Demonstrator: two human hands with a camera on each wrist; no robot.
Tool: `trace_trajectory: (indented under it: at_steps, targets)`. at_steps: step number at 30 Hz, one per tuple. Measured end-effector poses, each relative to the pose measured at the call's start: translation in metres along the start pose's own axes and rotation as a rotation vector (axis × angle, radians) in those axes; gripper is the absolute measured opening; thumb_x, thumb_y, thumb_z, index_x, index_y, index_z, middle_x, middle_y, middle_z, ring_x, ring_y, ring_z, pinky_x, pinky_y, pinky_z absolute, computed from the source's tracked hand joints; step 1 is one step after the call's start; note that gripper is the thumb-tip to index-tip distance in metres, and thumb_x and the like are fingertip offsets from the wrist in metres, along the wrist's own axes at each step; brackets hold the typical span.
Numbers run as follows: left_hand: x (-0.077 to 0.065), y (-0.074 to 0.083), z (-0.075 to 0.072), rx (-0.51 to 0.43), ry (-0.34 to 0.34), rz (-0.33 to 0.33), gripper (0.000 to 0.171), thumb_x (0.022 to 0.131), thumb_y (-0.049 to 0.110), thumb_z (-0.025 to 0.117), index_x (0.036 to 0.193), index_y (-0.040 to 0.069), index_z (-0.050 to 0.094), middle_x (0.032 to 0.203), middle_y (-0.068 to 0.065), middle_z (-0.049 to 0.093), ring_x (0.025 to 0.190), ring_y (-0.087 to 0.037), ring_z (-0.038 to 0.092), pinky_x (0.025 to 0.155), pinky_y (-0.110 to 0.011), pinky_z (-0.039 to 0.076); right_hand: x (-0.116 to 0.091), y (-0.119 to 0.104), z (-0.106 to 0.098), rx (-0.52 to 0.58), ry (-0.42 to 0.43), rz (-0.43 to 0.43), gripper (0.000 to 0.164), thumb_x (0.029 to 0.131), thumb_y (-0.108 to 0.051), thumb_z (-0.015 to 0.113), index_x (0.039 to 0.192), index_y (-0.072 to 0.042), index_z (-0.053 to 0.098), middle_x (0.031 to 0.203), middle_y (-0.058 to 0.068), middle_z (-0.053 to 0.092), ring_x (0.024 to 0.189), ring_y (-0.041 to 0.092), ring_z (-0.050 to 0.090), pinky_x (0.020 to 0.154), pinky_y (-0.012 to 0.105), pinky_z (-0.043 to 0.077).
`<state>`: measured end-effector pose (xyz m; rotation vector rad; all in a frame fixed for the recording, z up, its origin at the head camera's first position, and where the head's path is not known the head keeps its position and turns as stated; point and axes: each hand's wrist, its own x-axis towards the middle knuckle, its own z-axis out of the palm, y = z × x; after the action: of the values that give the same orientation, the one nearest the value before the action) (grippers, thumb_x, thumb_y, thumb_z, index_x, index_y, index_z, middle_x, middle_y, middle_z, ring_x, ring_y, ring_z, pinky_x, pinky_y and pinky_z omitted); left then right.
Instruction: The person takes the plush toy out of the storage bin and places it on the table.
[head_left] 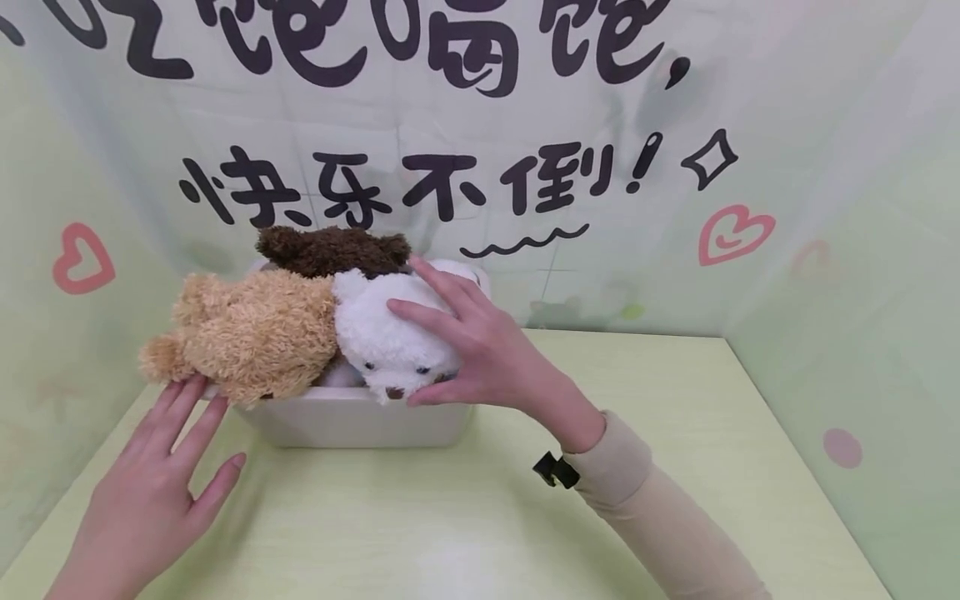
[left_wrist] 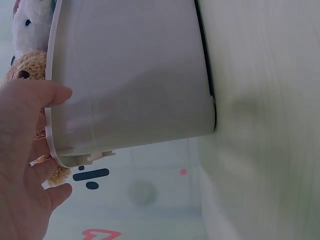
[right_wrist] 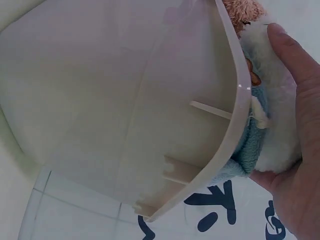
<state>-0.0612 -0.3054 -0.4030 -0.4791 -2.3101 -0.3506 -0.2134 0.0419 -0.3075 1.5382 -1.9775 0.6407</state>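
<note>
In the head view, a white plush bear (head_left: 390, 325) lies at the right of a pale plastic box (head_left: 360, 421), its face toward the front rim. My right hand (head_left: 480, 346) holds its head, fingers spread over the top and thumb near the muzzle. Beside it a shaggy tan plush bear (head_left: 262, 333) lies over the left side of the box. My left hand (head_left: 157, 475) rests its fairly straight fingers at the left front rim, against the tan fur. A dark brown plush (head_left: 333, 250) lies behind both. Blue knit cloth (right_wrist: 252, 130) shows under the white fur in the right wrist view.
The box stands on a light yellow-green table (head_left: 570, 517). Behind it hangs a printed backdrop (head_left: 540, 108) with large black lettering and hearts. Pale side walls (head_left: 862, 333) flank the table. A black clip (head_left: 557, 470) sits by the right sleeve cuff.
</note>
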Motion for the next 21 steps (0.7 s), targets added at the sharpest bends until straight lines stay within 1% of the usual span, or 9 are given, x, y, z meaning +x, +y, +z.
trace_trajectory:
  at_steps: [4, 9, 12, 17, 21]
  targets:
    - [0.001, -0.001, -0.001, -0.017, 0.011, -0.006, 0.082, 0.102, 0.067, 0.038, 0.142, -0.003, 0.057, 0.158, -0.019, 0.043, 0.150, -0.037, 0.032, 0.123, -0.028, 0.015, -0.004, 0.007, 0.007, 0.023, 0.057, -0.003, 0.099, 0.062, -0.049, 0.098, 0.142, -0.012, 0.053, 0.159, 0.025, 0.033, 0.143, 0.036, 0.040, 0.116, 0.042, 0.036]
    - [0.005, -0.002, -0.002, -0.045, 0.046, 0.028, 0.081, 0.101, 0.066, 0.042, 0.140, -0.003, 0.059, 0.154, -0.020, 0.048, 0.148, -0.035, 0.036, 0.121, -0.023, 0.017, -0.008, 0.014, 0.020, 0.052, 0.178, -0.009, 0.095, 0.060, -0.037, 0.100, 0.137, -0.011, 0.052, 0.153, 0.028, 0.039, 0.140, 0.038, 0.043, 0.113, 0.040, 0.040]
    - [0.005, -0.002, -0.003, -0.052, 0.047, 0.036, 0.080, 0.100, 0.066, 0.043, 0.140, -0.002, 0.059, 0.154, -0.019, 0.048, 0.148, -0.033, 0.036, 0.120, -0.021, 0.017, -0.009, 0.017, 0.026, 0.085, 0.237, -0.006, 0.091, 0.060, -0.030, 0.101, 0.135, -0.010, 0.053, 0.147, 0.028, 0.044, 0.139, 0.040, 0.045, 0.112, 0.039, 0.042]
    - [0.006, -0.003, -0.004, -0.049, 0.045, 0.045, 0.080, 0.100, 0.066, 0.043, 0.140, -0.002, 0.059, 0.153, -0.019, 0.048, 0.148, -0.034, 0.036, 0.120, -0.021, 0.017, -0.010, 0.020, 0.032, 0.149, 0.297, 0.003, 0.083, 0.060, -0.020, 0.098, 0.131, -0.009, 0.056, 0.140, 0.026, 0.049, 0.134, 0.039, 0.048, 0.109, 0.040, 0.044]
    - [0.004, -0.003, -0.002, -0.038, 0.034, 0.034, 0.083, 0.100, 0.068, 0.042, 0.140, -0.002, 0.058, 0.154, -0.020, 0.047, 0.147, -0.036, 0.036, 0.120, -0.020, 0.016, -0.011, 0.021, 0.031, 0.181, 0.320, 0.004, 0.080, 0.060, -0.017, 0.097, 0.129, -0.007, 0.057, 0.140, 0.026, 0.049, 0.133, 0.038, 0.048, 0.109, 0.042, 0.044]
